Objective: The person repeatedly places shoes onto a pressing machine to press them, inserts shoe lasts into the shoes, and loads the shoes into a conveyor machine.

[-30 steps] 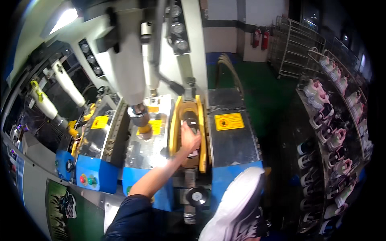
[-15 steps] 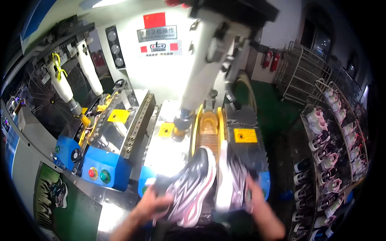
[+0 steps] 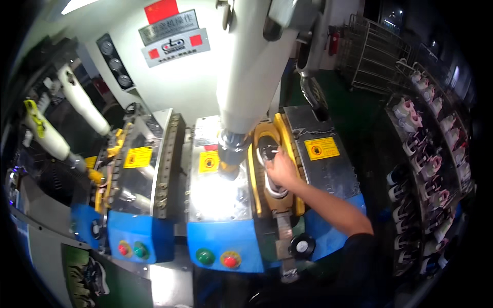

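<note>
A dark shoe with a pale sole edge (image 3: 277, 194) lies lengthwise in the machine's slot, between two yellow side pads (image 3: 288, 137). My right hand (image 3: 280, 168) reaches in from the lower right, fingers closed on the shoe's upper near its opening. That hand and wrist cover part of the shoe's middle. My left hand is outside the picture. Just left of the slot, a thick white press arm (image 3: 246, 77) comes down, its metal lower end (image 3: 233, 149) over the bright metal plate.
Green and red buttons, the green one (image 3: 205, 256) leftmost, sit on the blue front panel. A black round knob (image 3: 302, 247) is below the slot. A similar press station (image 3: 134, 215) stands left. Racks of shoes (image 3: 434, 169) line the right, with metal trolleys (image 3: 377, 56) behind.
Both hands held a pair of dark, pink and white shoes before the machine. Now one shoe lies in the slot with my right hand on it; my left hand has left the view.
</note>
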A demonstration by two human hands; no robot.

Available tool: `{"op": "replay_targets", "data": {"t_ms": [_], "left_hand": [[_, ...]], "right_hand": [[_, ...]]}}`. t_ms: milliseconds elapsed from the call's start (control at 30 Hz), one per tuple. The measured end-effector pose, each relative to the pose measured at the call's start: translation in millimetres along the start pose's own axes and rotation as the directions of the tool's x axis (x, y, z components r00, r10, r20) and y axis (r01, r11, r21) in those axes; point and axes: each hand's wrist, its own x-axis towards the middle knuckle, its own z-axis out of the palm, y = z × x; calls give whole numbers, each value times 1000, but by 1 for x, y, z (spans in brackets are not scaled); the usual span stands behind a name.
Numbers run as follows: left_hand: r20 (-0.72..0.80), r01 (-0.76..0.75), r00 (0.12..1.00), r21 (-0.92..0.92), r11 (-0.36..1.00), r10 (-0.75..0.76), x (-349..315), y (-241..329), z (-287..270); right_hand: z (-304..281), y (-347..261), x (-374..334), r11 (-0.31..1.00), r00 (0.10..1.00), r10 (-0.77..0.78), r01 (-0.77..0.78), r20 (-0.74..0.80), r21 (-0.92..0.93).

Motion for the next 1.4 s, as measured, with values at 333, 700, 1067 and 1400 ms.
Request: {"op": "replay_targets", "data": {"t_ms": [333,700,1067,1400], "left_hand": [[227,96,967,107,990,-118,104,-19,15],[467,-8,874,291,957,-135,142,-9,-7],[-8,-421,898,271,866,439,109,-6,-178],[252,-672,736,168,721,628,254,-64,-210]], "right_hand": [[-20,5,-23,998,993,21,-29,-117,-64],[92,-156,-232,505,657,-726,710,204,-490],[139,-167,-515,357,534,-843,471,62,807],[140,-216,-573,865,635,-421,65,648,497]]}}
